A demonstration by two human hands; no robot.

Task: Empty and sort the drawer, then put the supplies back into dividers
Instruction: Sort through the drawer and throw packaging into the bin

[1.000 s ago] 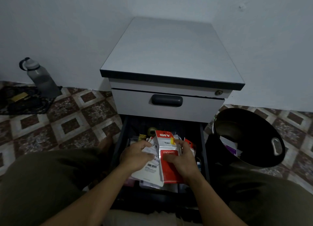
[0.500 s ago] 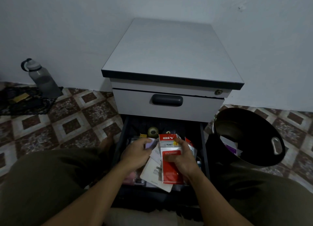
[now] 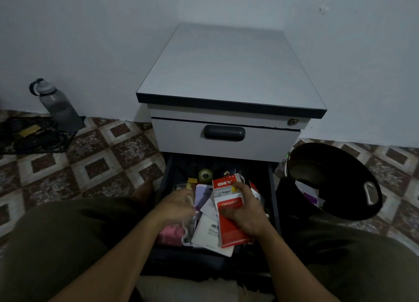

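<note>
The lower drawer (image 3: 168, 177) of a grey cabinet (image 3: 226, 75) stands pulled out between my knees. It holds a heap of flat packets, a pink item (image 3: 171, 232) and a roll of tape (image 3: 205, 175) at the back. My right hand (image 3: 246, 208) grips a red and white stationery packet (image 3: 229, 215) together with white packets (image 3: 207, 229) behind it. My left hand (image 3: 175, 205) reaches into the drawer's left side, fingers curled round a clear plastic packet (image 3: 188, 231).
A black bin (image 3: 335, 179) with some paper inside stands right of the drawer. The upper drawer with its dark handle (image 3: 224, 133) is closed. A grey water bottle (image 3: 57, 105) and a dark bag (image 3: 31, 135) lie on the tiled floor at the left.
Both hands have sunk lower into the drawer with the packets. My left hand has let go of the white packets and moved left onto a clear packet.
</note>
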